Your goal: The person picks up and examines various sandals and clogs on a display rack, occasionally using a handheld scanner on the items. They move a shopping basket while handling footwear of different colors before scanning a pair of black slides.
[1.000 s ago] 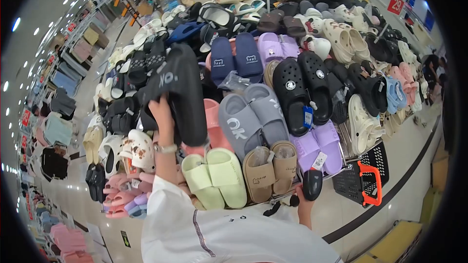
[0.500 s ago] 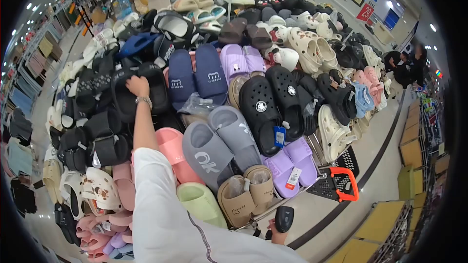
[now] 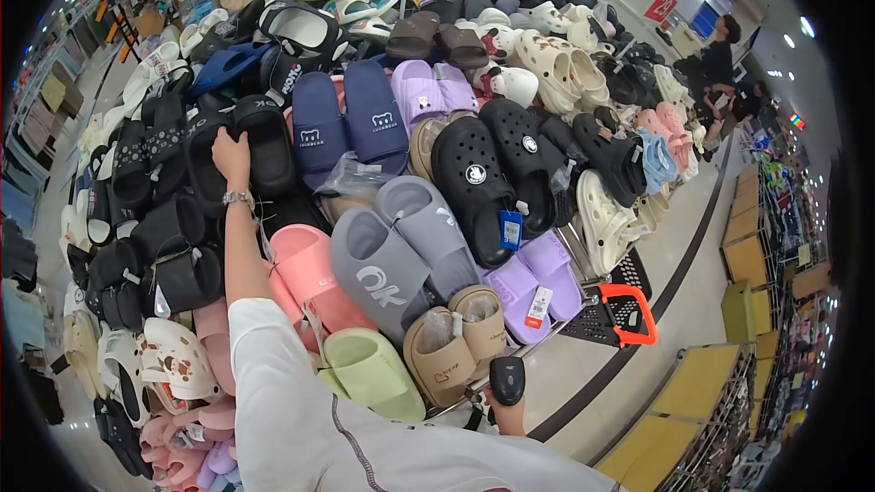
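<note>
My left hand [image 3: 231,156] reaches out over the pile, its fingers closed on the edge of a black slide sandal [image 3: 204,182]. The matching black slide [image 3: 265,159] lies right beside it, to the right. Navy slides [image 3: 314,132] sit just right of that pair. At the lower edge, my right hand [image 3: 510,417] is wrapped round a black handheld device [image 3: 508,381] that looks like a barcode scanner; most of its fingers are hidden. Between my hands lie grey slides [image 3: 374,264], pink slides [image 3: 319,278], a pale green slide [image 3: 374,372] and beige slides [image 3: 447,360].
Several more clogs and slides cover the display, including black clogs [image 3: 469,182] and lilac slides [image 3: 538,287]. A black basket with an orange handle [image 3: 649,314] juts out on the right. Yellow-topped shelving [image 3: 674,419] lines the aisle. A person in black [image 3: 715,55] is at the far right.
My left hand has shifted from inside the black slide to its edge, and the pair now lies turned with its straps toward the back. My view has moved slightly; the right hand still holds the device.
</note>
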`<state>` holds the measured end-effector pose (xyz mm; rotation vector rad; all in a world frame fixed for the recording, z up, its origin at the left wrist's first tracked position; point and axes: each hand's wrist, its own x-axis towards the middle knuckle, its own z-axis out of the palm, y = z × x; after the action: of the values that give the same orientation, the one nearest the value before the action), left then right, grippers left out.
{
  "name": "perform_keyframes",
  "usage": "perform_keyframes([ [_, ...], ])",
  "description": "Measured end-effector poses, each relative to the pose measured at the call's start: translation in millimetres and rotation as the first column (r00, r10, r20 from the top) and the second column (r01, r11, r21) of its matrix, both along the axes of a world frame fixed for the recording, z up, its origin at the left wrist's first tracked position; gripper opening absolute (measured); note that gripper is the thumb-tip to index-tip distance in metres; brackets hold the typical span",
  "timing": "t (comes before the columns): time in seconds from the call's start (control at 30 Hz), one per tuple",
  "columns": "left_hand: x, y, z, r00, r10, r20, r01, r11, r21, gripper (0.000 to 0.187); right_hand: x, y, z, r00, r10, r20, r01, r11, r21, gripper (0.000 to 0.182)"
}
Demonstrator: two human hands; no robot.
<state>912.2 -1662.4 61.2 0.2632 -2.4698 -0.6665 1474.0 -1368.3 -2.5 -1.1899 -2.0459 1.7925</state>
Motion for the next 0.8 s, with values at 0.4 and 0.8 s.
perform_keyframes([
  [0.4,-6.9,-8.6,6.4,0.995,0.050,-0.090,-0.015,0.934,0.357,0.029,5.4,-3.2,-12.8,0.999,0.006,0.033,-0.005,1.000,-0.010,0.017],
  [0.8,-19.6,-28.3,-0.5,0.961,-0.228,0.157,0.179,0.945,0.275,0.054,-2.2,-10.4,-12.7,0.988,0.123,0.092,-0.137,0.976,0.169,0.018],
])
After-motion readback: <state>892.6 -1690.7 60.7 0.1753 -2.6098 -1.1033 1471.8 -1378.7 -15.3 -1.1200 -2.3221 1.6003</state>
